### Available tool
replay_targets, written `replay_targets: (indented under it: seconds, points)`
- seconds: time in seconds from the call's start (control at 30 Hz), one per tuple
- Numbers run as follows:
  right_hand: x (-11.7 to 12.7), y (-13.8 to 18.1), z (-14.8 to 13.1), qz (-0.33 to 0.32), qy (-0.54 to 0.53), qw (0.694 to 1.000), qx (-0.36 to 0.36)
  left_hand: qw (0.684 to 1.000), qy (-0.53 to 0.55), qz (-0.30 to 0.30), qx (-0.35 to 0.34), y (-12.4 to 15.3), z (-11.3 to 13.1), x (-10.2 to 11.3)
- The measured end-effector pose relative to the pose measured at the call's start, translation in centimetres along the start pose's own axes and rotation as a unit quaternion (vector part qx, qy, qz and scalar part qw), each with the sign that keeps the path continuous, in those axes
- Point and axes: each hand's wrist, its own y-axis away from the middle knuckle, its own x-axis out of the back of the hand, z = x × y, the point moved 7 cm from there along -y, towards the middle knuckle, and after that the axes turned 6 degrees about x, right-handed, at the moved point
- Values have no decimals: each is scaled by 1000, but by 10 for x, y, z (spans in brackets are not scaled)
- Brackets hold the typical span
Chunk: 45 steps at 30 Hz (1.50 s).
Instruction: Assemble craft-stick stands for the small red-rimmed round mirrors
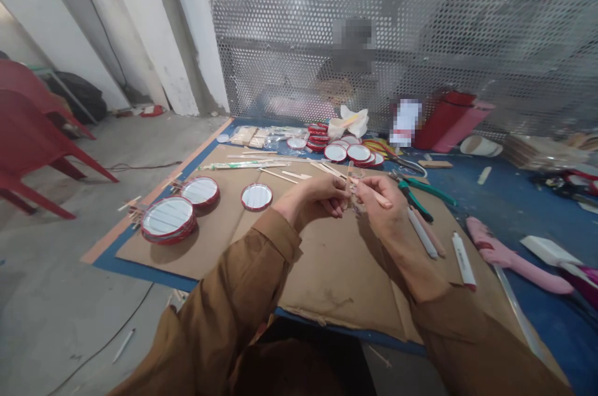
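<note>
Perforated metal screen (420, 28): upright along the far edge of the work area, with a person seated behind it, seen dimly through the holes. Blue mat (523, 209): spread flat on the concrete floor. Brown cardboard sheet (327, 271): laid on the mat, serving as the working surface. Red plastic chairs (32, 134): stacked at the left, well apart from the mat. Pink-handled tool (514, 256): lying on the mat to the right of the cardboard. Red-rimmed round mirrors (168, 218): three on the cardboard's left part, more clustered at its far edge. Green-handled pliers (420, 193): lying just beyond the right hand. White tubes (462, 259): two, lying on the cardboard's right side. Left hand (317, 197): fingers curled shut, pinching the lower end of a small assembly of wooden sticks (350, 187). Right hand (383, 200): closed on the same sticks from the other side, one stick jutting out past its fingers. The sticks are held above the cardboard's middle, between both hands.
</note>
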Motion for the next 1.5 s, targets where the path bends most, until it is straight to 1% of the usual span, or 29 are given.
replay_targets:
  seconds: [0.17,0.4,0.53,0.73,0.8,0.97,1.17,1.37,1.5]
  points:
    - [-1,0,-1,0,-14,1000,3,1000,1,3,5,1,0,0]
    - [-2,0,-6,-18,4,1000,23,1000,-5,8,11,2,1,0]
    - [-1,0,-2,-8,-9,1000,15,1000,-3,6,15,3,1,-1]
    - [-3,0,-6,-22,4,1000,11,1000,-8,7,13,5,2,-1]
    - [-1,0,-4,-14,11,1000,9,1000,-9,3,16,4,1,-1]
    - [7,0,6,34,11,999,-16,1000,-1,-2,17,3,0,-1]
    - [2,1,-1,1,-10,1000,-8,1000,5,9,21,3,0,0]
    - [0,0,1,-9,-2,1000,-4,1000,1,1,15,2,1,-1]
    - [-1,0,2,-14,5,1000,-3,1000,-3,8,17,3,1,-1]
